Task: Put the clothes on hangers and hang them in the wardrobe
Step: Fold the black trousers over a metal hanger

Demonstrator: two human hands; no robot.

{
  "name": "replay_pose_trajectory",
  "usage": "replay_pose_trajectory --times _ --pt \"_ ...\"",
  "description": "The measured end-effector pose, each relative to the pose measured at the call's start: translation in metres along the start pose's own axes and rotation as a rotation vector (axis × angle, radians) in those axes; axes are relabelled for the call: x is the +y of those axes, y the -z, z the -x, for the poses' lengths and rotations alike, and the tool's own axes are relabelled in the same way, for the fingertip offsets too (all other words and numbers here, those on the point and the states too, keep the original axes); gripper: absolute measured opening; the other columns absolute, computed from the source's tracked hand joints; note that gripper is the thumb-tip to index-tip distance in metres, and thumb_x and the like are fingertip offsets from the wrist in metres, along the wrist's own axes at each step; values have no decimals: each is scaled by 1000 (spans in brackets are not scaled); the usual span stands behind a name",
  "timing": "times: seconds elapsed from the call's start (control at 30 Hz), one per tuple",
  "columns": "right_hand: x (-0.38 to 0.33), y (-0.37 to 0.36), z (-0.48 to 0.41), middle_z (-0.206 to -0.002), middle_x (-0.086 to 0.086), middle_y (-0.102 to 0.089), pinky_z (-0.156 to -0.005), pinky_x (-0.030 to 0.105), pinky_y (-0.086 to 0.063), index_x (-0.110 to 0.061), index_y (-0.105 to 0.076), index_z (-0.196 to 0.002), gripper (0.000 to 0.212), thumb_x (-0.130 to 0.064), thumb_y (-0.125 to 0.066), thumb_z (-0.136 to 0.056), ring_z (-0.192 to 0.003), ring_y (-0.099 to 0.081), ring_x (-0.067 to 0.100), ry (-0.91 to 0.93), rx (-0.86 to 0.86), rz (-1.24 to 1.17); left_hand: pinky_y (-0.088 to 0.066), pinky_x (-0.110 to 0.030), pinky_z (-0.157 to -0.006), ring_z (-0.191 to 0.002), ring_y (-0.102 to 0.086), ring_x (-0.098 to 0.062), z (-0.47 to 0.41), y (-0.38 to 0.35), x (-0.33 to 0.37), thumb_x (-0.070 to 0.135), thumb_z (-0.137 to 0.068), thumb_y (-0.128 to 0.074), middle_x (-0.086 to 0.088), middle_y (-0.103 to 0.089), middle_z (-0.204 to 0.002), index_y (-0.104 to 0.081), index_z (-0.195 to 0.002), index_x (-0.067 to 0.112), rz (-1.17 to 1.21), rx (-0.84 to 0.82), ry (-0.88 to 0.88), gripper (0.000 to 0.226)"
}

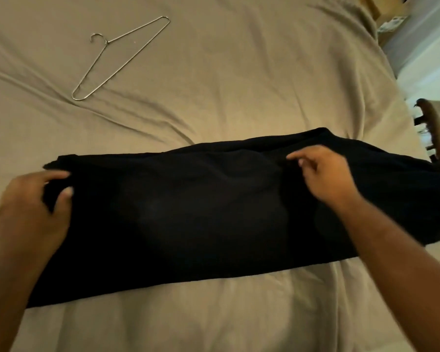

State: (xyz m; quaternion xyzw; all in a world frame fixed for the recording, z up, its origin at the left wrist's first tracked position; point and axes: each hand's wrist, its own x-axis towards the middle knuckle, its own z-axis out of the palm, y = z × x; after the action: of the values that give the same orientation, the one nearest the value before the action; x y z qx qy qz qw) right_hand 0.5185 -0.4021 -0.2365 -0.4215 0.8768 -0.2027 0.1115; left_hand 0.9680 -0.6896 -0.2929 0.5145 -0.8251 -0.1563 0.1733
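So far: garment (188,212) spread on bed (239,72); left hand (31,212) grips its end; right hand (325,174) touches it, hold unclear.
Remaining: hanger (107,42) untouched toward far-left corner.

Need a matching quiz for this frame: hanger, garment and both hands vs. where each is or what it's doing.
1. wire hanger
2. black garment
3. left hand
4. right hand

A. grips the garment's left end
B. lies alone on the bedsheet, far side, to the left
C. spread across the bedsheet, under both hands
D. on the garment's upper edge, right of centre

Pairs: 1-B, 2-C, 3-A, 4-D
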Motion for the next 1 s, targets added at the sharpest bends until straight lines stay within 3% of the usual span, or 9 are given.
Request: replay_pose_trajectory --times 0.07,0.17,0.27,0.4,0.5,0.63,0.77,0.87,1.0 --pt "21 10 -38 -125 4 -67 -107 25 -38 -25 -75 -116 35 -3 -57 -95 -119 -60 22 -1 -102 120 -40 -56 -100 -123 -49 -39 -11 13 62 23 -92 -68 -8 -54 -134 -62 -124 26 -160 -64 -110 33" --pt "34 15 -67 -136 6 -60 -113 40 -36 -27 -68 -128 35 -15 -67 -95 -126 -53 27 -2 -380 300 -24 -58 -102 -138 -28 -37 -32 5 103 24 -88 -68 -5 -30 -155 -58 -131 26 -416 -131 -211 45" --pt "42 18 -74 -128 10 -60 -108 42 -41 -26 -65 -132 38 -24 -70 -94 -122 -54 29 -14 -381 304 -19 -59 -107 -133 -39 -27 -37 -4 101 21 -91 -61 -1 -49 -143 -58 -130 31 -538 -324 -181 40" --pt "53 20 -78 -115 9 -63 -98 36 -44 -20 -70 -121 29 -26 -72 -92 -111 -59 27 -19 -352 264 -39 -50 -97 -102 -60 -33 -44 18 69 10 -74 -61 -6 -62 -110 -60 -109 34 -566 -366 129 43" --pt "59 27 -84 -115 11 -62 -96 36 -43 -21 -73 -116 25 -31 -72 -92 -112 -58 31 -2 -368 307 -51 -53 -83 -94 -57 -46 -36 43 30 10 -78 -64 -20 -56 -100 -64 -107 13 -633 -293 262 30" --pt "63 37 -93 -119 11 -66 -99 39 -43 -22 -73 -117 25 -32 -69 -94 -117 -57 32 -7 -413 355 -48 -61 -87 -106 -53 -49 -39 39 56 6 -87 -61 -24 -60 -116 -63 -120 12 -473 -154 109 33" --pt "63 44 -99 -116 7 -71 -98 37 -44 -23 -75 -111 18 -27 -67 -96 -113 -59 30 -10 -407 358 -31 -56 -109 -135 -40 -32 -49 -1 106 21 -98 -59 -3 -55 -141 -55 -137 30 -259 -347 -139 41" --pt "58 58 -105 -104 7 -70 -92 33 -43 -19 -75 -108 15 -22 -66 -97 -97 -61 28 3 -392 349 -21 -53 -110 -131 -43 -24 -50 -20 115 29 -100 -56 3 -60 -132 -59 -127 37 -324 -379 -132 29" --pt "50 85 -118 -85 3 -73 -74 30 -44 -22 -74 -98 6 -22 -69 -95 -68 -66 20 -14 -507 328 -25 -47 -103 -113 -59 -23 -63 -2 120 32 -96 -63 5 -71 -107 -69 -99 37 -331 -205 -95 8"
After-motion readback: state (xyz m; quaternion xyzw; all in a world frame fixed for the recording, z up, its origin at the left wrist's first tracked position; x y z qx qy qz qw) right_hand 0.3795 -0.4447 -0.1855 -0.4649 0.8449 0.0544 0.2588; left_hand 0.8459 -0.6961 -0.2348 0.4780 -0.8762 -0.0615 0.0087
